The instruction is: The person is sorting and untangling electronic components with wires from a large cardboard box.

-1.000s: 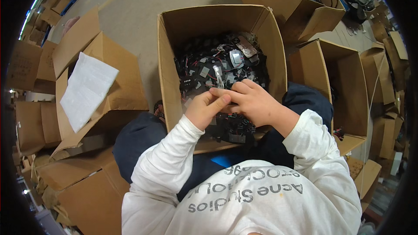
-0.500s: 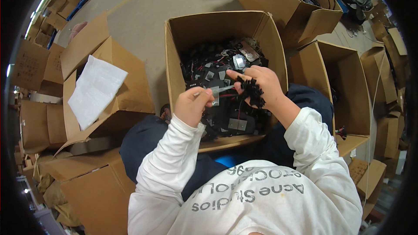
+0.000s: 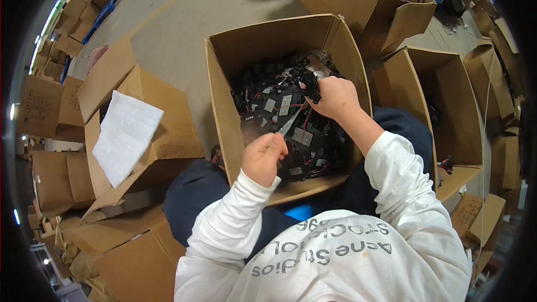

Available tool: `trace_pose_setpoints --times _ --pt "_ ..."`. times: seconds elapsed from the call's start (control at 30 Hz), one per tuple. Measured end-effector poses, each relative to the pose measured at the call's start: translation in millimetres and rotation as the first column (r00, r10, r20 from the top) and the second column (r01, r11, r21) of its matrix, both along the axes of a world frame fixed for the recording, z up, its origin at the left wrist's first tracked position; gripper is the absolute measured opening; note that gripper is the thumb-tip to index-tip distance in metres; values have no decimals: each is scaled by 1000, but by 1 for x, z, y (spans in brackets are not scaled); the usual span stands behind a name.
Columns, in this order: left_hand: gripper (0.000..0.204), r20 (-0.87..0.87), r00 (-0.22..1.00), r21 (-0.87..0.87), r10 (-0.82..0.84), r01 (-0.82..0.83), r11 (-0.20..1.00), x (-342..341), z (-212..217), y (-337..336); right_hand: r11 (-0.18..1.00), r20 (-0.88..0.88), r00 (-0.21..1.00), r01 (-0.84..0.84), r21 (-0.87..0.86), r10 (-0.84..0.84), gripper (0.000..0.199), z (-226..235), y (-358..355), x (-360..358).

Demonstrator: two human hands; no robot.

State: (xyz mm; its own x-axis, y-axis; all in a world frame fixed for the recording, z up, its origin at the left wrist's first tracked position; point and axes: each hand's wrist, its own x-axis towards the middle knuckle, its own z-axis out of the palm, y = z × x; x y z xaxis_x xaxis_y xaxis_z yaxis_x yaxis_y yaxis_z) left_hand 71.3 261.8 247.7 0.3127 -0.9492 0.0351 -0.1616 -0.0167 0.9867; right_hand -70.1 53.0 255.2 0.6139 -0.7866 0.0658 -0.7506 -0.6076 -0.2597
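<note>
Over an open cardboard box (image 3: 274, 40), my right hand (image 3: 338, 97) is closed around a tangled bunch of small black wired parts (image 3: 307, 86). My left hand (image 3: 263, 157), lower and nearer to me, pinches a thin clear plastic strip (image 3: 291, 121). The strip is pulled into a narrow taut line slanting up toward the right hand; whether it joins the bunch is hidden by the fingers. Below both hands lies a heap of black parts (image 3: 263, 120) with silvery rectangular patches and red wires.
At left, a white foam sheet (image 3: 127, 134) lies on another opened carton (image 3: 173, 114). A tall open box (image 3: 453, 100) stands close on the right. Farther back, a carton (image 3: 341, 0) holds more black parts with orange-red tips. Folded cardboard (image 3: 134, 263) lies at lower left.
My right hand has moved up and away with the black bunch and turned its back upward. My left hand has dropped toward me, so the clear strip now stretches longer and steeper.
</note>
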Motion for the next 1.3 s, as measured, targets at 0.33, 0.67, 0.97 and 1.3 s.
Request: trace_pose_setpoints --times 0.33,0.67,0.97,1.3 --pt "29 -193 923 173 333 -302 938 61 -32 -31 997 -33 997 -73 16 74 38 3 15 2" --pt "32 -421 907 316 35 110 942 42 8 -15 996 -65 995 76 48 -73 36 23 12 -25" --pt "36 -994 54 105 94 271 957 -90 17 24 963 456 889 -80 257 -48 46 3 13 -28" --pt "19 -690 676 -10 -258 347 938 16 -95 -26 221 779 553 -833 507 294 25 75 44 -55"
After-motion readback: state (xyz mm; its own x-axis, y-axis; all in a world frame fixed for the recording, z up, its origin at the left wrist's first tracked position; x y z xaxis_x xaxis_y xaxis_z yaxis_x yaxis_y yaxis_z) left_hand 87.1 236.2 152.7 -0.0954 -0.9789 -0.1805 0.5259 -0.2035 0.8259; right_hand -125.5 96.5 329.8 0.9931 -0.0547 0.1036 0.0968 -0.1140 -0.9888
